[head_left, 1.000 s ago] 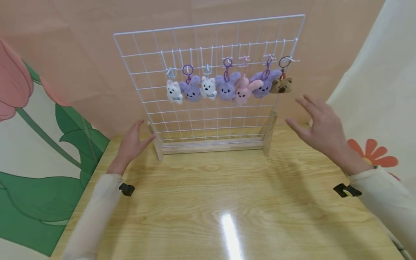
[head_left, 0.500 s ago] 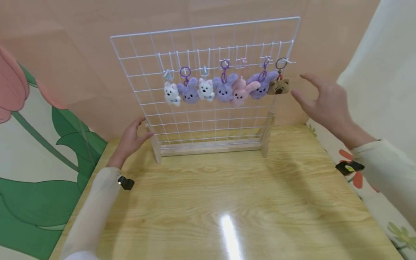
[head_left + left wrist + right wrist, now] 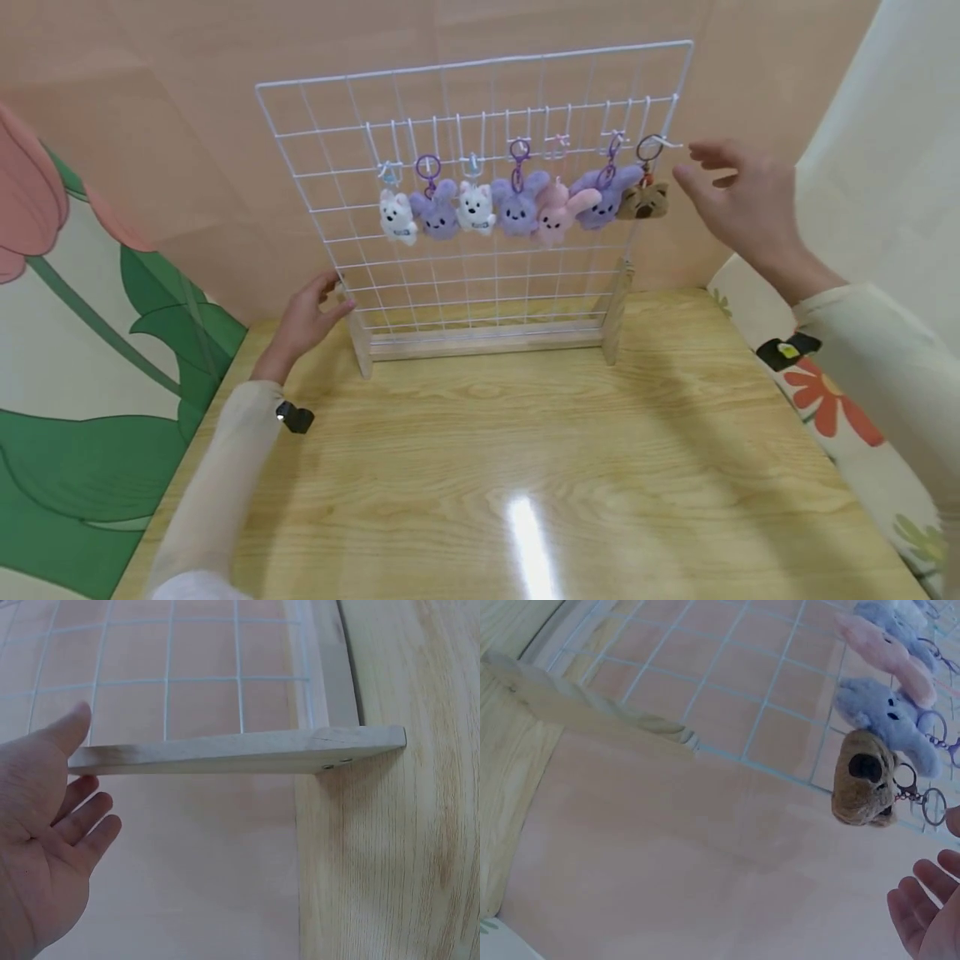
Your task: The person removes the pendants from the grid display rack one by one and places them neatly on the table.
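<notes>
A white wire grid rack [image 3: 480, 275] stands upright on wooden feet, with a row of plush keychains on its hooks. My left hand [image 3: 303, 321] holds the rack's left wooden upright [image 3: 225, 750], thumb on one side and fingers on the other. At the right end of the row hangs a brown bear keychain [image 3: 647, 201] by a dark metal ring [image 3: 934, 806]. My right hand [image 3: 750, 200] is raised beside that end, fingers bent and apart, holding nothing. Its thumb and index fingertips are close to the tip of the last white hook [image 3: 670, 143].
Left of the bear hang purple [image 3: 517, 208], pink [image 3: 553, 221] and white [image 3: 477, 208] plush keychains, crowded side by side. The rack stands on a wood-grain table [image 3: 465, 450], in front of a peach backdrop [image 3: 187, 167]. Flower-patterned cloth [image 3: 832, 392] borders the right side.
My right hand has moved up towards the end hook, its fingers bending more. My left hand has closed in on the left upright. The view has shifted slightly; the keychains hang as before.
</notes>
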Demonstrator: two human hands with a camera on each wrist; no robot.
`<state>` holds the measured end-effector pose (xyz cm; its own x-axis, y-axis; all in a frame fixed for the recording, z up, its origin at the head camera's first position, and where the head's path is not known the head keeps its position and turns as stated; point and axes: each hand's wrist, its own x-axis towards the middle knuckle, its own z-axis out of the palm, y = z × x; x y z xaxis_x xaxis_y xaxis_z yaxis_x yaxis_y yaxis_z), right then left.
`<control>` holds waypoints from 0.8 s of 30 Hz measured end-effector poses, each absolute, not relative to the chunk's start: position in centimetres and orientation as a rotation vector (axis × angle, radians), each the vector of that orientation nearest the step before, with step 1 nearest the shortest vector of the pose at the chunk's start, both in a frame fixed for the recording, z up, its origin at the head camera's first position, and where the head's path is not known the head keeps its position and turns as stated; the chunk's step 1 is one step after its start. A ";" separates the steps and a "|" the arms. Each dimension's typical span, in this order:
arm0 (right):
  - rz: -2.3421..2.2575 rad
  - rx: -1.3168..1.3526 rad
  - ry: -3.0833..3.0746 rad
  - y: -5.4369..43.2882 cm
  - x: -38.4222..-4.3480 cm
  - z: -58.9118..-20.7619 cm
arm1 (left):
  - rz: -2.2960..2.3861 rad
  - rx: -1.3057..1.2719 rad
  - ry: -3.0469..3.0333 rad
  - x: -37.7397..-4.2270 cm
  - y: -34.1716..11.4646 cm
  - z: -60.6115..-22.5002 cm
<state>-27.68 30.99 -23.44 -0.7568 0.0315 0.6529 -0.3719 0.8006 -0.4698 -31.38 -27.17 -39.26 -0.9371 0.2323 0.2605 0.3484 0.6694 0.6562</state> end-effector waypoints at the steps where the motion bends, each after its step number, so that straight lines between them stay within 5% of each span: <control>1: 0.807 0.247 -2.310 30.9 -27.9 -23.4 | -1.128 -0.473 -2.727 -31.4 -27.2 -39.3; 24: 1.108 0.060 -2.183 28.4 -30.8 -23.6 | -1.271 -0.432 -2.619 -31.8 -26.9 -39.4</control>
<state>-30.83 28.35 -23.65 -0.7682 0.2506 0.5892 -0.3277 0.6366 -0.6981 -31.76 -26.93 -39.35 -0.9378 0.1736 0.3008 0.3437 0.5879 0.7323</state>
